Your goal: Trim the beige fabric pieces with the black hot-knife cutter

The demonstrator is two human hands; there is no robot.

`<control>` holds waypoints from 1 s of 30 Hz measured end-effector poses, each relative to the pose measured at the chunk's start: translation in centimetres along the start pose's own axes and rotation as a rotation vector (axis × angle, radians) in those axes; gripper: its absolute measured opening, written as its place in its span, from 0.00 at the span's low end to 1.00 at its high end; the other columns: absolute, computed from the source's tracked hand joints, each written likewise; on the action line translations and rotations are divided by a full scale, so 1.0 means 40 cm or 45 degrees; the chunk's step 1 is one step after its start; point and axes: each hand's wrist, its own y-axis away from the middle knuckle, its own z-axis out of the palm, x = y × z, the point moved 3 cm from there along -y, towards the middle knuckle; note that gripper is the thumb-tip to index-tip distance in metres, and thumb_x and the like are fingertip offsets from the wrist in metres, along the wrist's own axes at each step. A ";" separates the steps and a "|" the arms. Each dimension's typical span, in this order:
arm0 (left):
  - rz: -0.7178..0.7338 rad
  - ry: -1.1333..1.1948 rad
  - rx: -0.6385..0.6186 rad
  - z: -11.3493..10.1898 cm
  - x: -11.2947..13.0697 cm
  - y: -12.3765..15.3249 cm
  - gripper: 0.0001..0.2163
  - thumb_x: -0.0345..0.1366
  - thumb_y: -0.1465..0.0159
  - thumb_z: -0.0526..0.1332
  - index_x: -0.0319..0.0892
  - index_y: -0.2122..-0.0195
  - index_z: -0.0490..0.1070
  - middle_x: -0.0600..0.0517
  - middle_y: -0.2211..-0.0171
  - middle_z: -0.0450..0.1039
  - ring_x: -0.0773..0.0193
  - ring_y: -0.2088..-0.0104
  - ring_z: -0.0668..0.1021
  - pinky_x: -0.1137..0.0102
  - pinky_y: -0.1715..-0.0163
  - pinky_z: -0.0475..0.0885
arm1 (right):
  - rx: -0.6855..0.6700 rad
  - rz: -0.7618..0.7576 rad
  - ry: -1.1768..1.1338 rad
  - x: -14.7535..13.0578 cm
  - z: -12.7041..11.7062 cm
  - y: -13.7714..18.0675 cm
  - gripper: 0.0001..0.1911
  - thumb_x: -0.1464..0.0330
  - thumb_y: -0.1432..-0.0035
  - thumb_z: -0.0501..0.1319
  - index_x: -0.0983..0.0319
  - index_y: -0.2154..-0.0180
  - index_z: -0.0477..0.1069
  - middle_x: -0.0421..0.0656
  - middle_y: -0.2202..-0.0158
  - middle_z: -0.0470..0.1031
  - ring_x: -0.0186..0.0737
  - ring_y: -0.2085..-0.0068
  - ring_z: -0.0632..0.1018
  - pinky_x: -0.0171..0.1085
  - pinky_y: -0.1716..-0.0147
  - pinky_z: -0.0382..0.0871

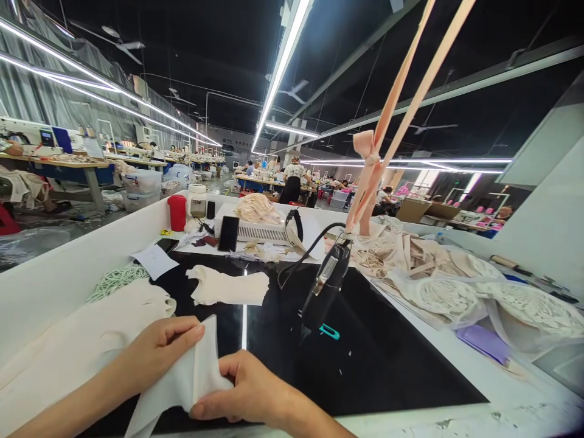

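A white piece of fabric [207, 359] with a seam or fold running down it is stretched between my hands. My left hand [171, 347] pinches its upper part between thumb and fingers. Lower down, my right hand [246, 386] grips the fabric's right side. Beyond them, a cream fabric piece [230, 287] lies flat on the black tabletop panel [374, 359]. To the left, partly behind my left arm, cream cloth [68, 334] is heaped. A black hand tool [328, 280] hangs from a knotted peach strap [371, 158], near small teal thread snips [329, 331].
Pale green cord [118, 280] and a paper slip [155, 261] lie at the left. A white box [255, 231], a phone [229, 233] and a red cup [177, 212] stand along the back. Bagged garments [456, 292] pile up at the right. Other people work farther off.
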 end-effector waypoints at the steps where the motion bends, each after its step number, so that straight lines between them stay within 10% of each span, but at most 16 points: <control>1: 0.042 -0.062 -0.004 -0.002 0.003 -0.001 0.31 0.65 0.24 0.52 0.45 0.74 0.61 0.55 0.74 0.65 0.62 0.72 0.68 0.70 0.70 0.63 | 0.016 -0.044 0.086 0.002 -0.004 -0.002 0.37 0.39 0.63 0.84 0.59 0.70 0.73 0.31 0.76 0.65 0.29 0.74 0.64 0.34 0.74 0.57; 5: 0.448 -0.465 0.102 -0.011 0.029 0.006 0.25 0.52 0.16 0.51 0.46 0.66 0.75 0.54 0.72 0.72 0.62 0.71 0.73 0.68 0.70 0.62 | 0.211 -0.285 0.432 0.000 -0.043 -0.010 0.24 0.50 0.36 0.73 0.60 0.71 0.70 0.33 0.74 0.61 0.31 0.70 0.62 0.33 0.70 0.57; 10: 1.134 -1.008 0.211 0.064 0.080 0.059 0.11 0.38 0.14 0.56 0.47 0.52 0.77 0.55 0.70 0.73 0.62 0.72 0.74 0.64 0.73 0.59 | 0.523 -0.461 0.771 0.003 -0.128 -0.016 0.12 0.76 0.33 0.62 0.59 0.59 0.84 0.40 0.59 0.81 0.40 0.56 0.79 0.37 0.52 0.69; 17: 0.978 -1.044 0.085 0.193 0.053 0.090 0.22 0.50 0.29 0.79 0.45 0.44 0.75 0.56 0.62 0.79 0.59 0.66 0.79 0.63 0.70 0.67 | 0.588 -0.568 1.263 0.044 -0.162 -0.016 0.22 0.78 0.26 0.59 0.52 0.46 0.87 0.43 0.51 0.86 0.43 0.49 0.85 0.38 0.50 0.77; 30: 0.895 -1.058 0.030 0.191 0.065 0.099 0.21 0.45 0.29 0.80 0.48 0.42 0.75 0.55 0.58 0.80 0.59 0.64 0.79 0.62 0.65 0.69 | 0.831 -0.698 1.740 0.058 -0.237 0.007 0.25 0.83 0.28 0.59 0.55 0.40 0.82 0.50 0.43 0.85 0.49 0.45 0.83 0.45 0.48 0.77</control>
